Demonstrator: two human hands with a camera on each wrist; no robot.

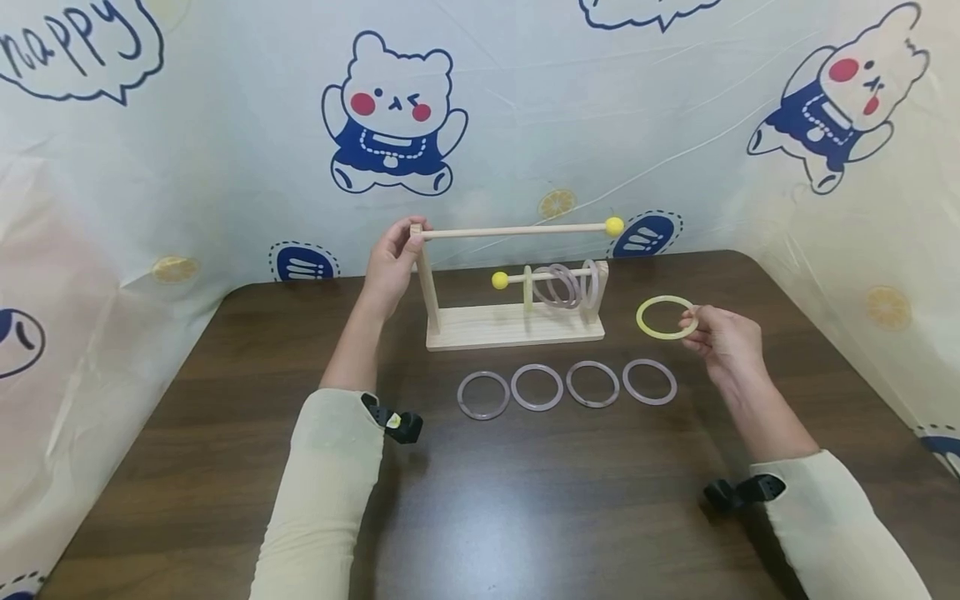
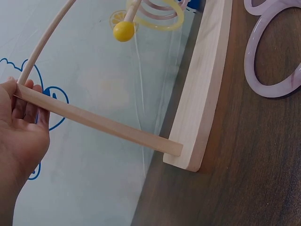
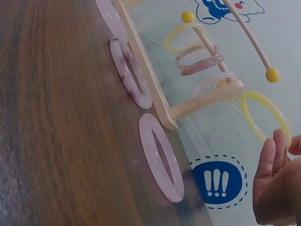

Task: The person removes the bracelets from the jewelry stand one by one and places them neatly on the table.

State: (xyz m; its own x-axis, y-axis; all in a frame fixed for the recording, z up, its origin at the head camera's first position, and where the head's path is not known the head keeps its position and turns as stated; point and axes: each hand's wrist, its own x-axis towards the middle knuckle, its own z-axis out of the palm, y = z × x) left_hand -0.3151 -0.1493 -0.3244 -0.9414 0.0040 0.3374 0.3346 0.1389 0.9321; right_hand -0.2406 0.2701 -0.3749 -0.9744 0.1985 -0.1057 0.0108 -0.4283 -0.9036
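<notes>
A pale wooden bangle stand [image 1: 517,327] has two posts, each bearing a horizontal rod tipped with a yellow ball. My left hand [image 1: 390,265] grips the top of the tall left post [image 2: 99,120], where the bare upper rod [image 1: 517,230] begins. On the lower rod hang several lilac bangles [image 1: 592,285] and one yellow bangle [image 1: 528,292] nearest the ball. Right of the stand, my right hand [image 1: 727,340] pinches another yellow bangle [image 1: 663,336] by its edge, held in the air. In the right wrist view this bangle [image 3: 257,96] is tilted, near the short post.
Several lilac and marbled bangles [image 1: 537,407] lie flat in a row on the dark wooden table [image 1: 540,517] in front of the stand. A printed cloth [image 1: 510,108] with bear drawings hangs behind and at the sides. Black wrist cameras [image 1: 405,427] sit on both sleeves.
</notes>
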